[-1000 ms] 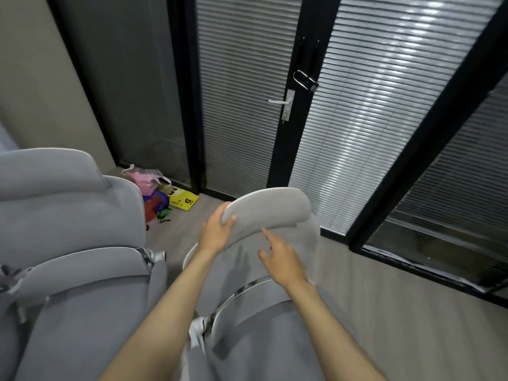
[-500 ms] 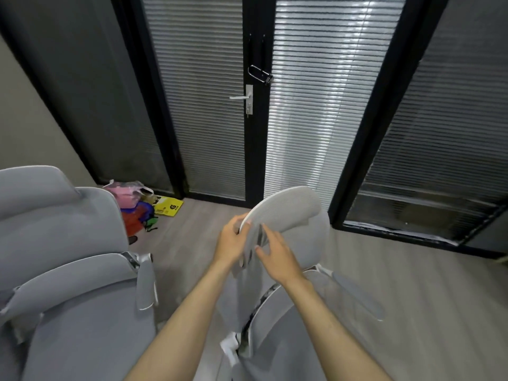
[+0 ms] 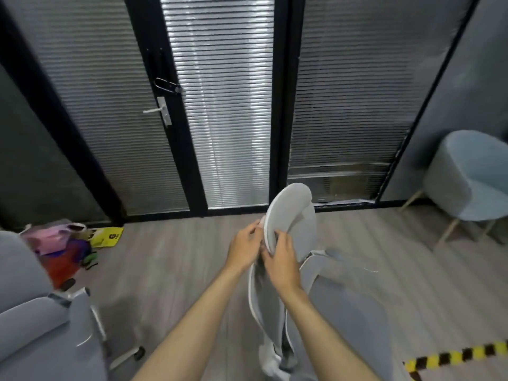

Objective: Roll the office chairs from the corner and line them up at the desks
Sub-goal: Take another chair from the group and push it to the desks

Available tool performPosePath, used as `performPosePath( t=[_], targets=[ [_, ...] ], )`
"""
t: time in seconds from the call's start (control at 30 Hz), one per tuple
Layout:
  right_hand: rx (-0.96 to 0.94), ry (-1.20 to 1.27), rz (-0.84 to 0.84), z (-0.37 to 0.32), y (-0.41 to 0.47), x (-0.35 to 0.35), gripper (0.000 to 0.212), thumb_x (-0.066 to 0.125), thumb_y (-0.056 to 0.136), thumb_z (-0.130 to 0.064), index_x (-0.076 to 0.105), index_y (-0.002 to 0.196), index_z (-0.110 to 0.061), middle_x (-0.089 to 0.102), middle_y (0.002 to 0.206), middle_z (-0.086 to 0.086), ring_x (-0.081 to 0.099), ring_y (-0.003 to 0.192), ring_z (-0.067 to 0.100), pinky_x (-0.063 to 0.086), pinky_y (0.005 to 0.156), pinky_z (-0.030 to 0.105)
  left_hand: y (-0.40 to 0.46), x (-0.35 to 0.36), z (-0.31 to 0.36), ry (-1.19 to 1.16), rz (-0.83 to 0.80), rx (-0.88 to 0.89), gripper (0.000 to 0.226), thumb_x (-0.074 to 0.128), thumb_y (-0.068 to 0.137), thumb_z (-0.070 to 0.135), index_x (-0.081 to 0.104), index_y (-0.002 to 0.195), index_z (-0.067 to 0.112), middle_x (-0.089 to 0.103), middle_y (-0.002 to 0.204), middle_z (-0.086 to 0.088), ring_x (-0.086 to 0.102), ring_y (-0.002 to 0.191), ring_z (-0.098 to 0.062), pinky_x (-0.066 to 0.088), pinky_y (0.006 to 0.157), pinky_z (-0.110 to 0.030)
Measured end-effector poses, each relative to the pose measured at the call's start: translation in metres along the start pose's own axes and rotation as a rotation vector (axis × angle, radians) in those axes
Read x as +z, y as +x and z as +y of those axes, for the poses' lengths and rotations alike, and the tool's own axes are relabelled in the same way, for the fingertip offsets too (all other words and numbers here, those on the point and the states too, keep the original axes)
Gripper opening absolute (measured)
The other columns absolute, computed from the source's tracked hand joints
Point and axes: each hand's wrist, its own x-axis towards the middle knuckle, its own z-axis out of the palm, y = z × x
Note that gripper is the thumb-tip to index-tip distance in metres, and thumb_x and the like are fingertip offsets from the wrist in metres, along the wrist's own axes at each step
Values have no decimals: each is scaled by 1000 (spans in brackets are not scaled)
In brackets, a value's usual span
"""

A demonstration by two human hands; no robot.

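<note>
- Centre of frame: left hand (image 3: 245, 248) and right hand (image 3: 281, 260) both closed around the grey office chair's headrest (image 3: 286, 215) — edge-on.
- Lower left: a second grey chair (image 3: 41, 331).

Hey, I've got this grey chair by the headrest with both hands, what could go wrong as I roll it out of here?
Both hands, left hand and right hand, grip only the headrest, so the grey chair may twist or tip rather than roll straight. The second grey chair stands close on the left; their bases could snag. The bags on the floor and the light blue chair narrow the path on either side.
</note>
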Motion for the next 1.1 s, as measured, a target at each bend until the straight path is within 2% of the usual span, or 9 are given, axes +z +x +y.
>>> performPosePath(
  t=[0.07,0.17,0.27,0.43,0.6,0.7,0.83,0.93,1.1],
  targets=[
    [4,-36,47,22,-3,-32,30,57,99,-28,47,126,-19,56,125,6,59,112,33,50,85,47,-2,33,13,5,-75,32,33,47,105,42,68,126,28,69,120,18,65,110,-6,49,96,-29],
    [24,-118,91,56,-12,-85,25,50,102,-27,48,126,-19,61,123,7,60,108,34,50,83,47,-2,81,36,50,-183,85,20,49,104,40,64,99,28,73,99,7,70,91,-18,54,86,-37],
    [95,-228,139,93,-23,-137,28,47,103,-30,46,129,-22,64,120,10,62,105,41,50,80,47,8,131,59,88,-276,184,10,52,98,36,58,91,31,71,98,11,70,88,-18,57,84,-42],
    [197,-403,271,145,-38,-216,28,46,105,-33,52,128,-20,70,113,11,64,101,42,47,76,46,57,238,77,144,-391,301,28,51,88,50,57,113,38,67,113,9,63,109,-20,54,95,-50],
    [279,-450,432,200,-52,-288,24,43,107,-40,53,118,-21,65,108,1,60,98,29,34,67,39,67,324,142,217,-539,452,33,55,99,24,56,131,17,59,130,-3,55,121,-21,43,100,-34],
    [302,-536,486,236,-58,-327,31,35,106,-48,53,114,-24,64,100,-4,60,89,24,36,63,37,97,379,157,216,-658,492,37,56,94,43,56,128,27,56,135,1,53,126,-23,44,107,-43],
    [414,-565,503,279,-65,-381,36,27,104,-56,47,120,-32,65,106,-4,60,90,24,44,68,39,113,457,185,306,-821,587,41,52,98,55,55,133,33,16,168,5,14,154,-23,19,124,-50],
    [495,-472,531,302,-73,-421,34,35,105,-50,51,124,-26,63,109,-5,59,92,17,48,74,36,106,509,198,325,-888,682,48,46,100,57,49,141,33,-6,170,7,-13,156,-19,3,126,-51],
    [594,-327,550,327,-87,-494,29,50,104,-42,48,130,-29,58,114,-14,54,97,0,40,79,17,68,585,219,317,-853,745,52,36,102,60,38,146,34,-13,170,1,-22,154,-24,-9,124,-54]
  ],
)
